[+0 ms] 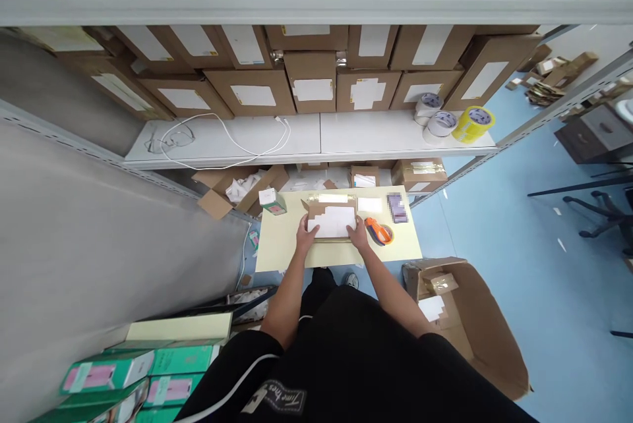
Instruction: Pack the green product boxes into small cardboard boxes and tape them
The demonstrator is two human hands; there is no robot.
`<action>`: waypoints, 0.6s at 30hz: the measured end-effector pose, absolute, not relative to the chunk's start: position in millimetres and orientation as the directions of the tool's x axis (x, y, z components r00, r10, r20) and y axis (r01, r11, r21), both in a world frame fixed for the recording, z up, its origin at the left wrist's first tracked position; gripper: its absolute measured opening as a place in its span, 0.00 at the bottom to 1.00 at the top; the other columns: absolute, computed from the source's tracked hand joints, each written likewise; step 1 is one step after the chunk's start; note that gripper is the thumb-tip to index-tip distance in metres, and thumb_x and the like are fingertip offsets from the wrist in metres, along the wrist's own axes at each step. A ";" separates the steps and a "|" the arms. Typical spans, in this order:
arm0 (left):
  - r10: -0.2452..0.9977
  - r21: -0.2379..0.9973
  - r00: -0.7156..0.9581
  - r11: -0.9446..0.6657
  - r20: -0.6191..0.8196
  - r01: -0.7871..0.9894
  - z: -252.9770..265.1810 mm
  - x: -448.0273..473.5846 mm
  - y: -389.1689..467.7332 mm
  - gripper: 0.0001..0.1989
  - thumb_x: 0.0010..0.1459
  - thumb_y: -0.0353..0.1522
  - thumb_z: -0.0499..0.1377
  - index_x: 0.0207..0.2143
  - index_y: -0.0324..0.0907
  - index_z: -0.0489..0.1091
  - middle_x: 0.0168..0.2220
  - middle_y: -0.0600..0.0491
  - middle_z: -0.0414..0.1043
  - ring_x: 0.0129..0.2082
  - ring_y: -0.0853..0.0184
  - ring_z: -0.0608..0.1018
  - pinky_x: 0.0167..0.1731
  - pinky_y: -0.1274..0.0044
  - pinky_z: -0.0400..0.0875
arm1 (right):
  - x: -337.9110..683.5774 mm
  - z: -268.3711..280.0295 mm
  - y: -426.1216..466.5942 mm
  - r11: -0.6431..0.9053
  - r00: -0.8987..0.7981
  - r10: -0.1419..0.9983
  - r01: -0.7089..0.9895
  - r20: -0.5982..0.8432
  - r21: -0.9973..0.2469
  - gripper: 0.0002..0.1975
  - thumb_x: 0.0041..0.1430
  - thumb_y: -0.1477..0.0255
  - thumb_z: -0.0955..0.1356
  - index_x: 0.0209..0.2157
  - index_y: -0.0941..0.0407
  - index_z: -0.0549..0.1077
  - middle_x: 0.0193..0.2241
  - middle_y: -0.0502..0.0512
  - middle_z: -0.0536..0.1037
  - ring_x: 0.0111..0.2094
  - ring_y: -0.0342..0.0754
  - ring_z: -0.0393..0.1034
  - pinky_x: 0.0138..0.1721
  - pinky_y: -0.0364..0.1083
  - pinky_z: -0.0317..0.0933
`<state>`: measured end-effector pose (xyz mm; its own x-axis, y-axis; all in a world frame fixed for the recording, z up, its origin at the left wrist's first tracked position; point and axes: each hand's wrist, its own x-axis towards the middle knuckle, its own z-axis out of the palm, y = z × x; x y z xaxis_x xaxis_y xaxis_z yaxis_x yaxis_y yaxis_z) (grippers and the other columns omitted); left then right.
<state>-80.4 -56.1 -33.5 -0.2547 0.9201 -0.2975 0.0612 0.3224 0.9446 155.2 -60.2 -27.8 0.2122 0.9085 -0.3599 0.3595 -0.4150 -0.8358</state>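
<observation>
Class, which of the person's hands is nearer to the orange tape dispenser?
Right. The right hand is just left of the tape dispenser; the left hand is farther left, across the cardboard box.

Cool, fairly even indoor light from out of frame brightens the table (281,252) and the blue floor (435,232) at right; the gray wall (74,225) at left is dimmer, and shade gathers beneath the shelf (366,136). White areas on the cardboard box (331,222) look flat. Wide-angle distortion slants the posts (564,103) outward. Small print is too soft to read; a purple item (397,208) is pixelated.
</observation>
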 end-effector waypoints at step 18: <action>0.906 0.880 -0.105 0.423 -0.410 0.217 -27.5 -101.3 -69.5 0.38 0.44 0.32 0.77 0.57 0.40 0.69 0.56 0.41 0.76 0.61 0.50 0.75 0.65 0.60 0.66 | 185.6 -59.8 -65.9 -0.248 0.004 0.964 0.381 -0.267 -0.891 0.55 0.48 0.65 0.76 0.73 0.51 0.50 0.70 0.64 0.63 0.70 0.59 0.59 0.66 0.60 0.58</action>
<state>-101.3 -69.5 -27.5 -0.1052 0.9061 -0.4098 0.2175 0.4231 0.8796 185.6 -65.9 -59.8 0.0044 0.9638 -0.2667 0.3813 -0.2482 -0.8905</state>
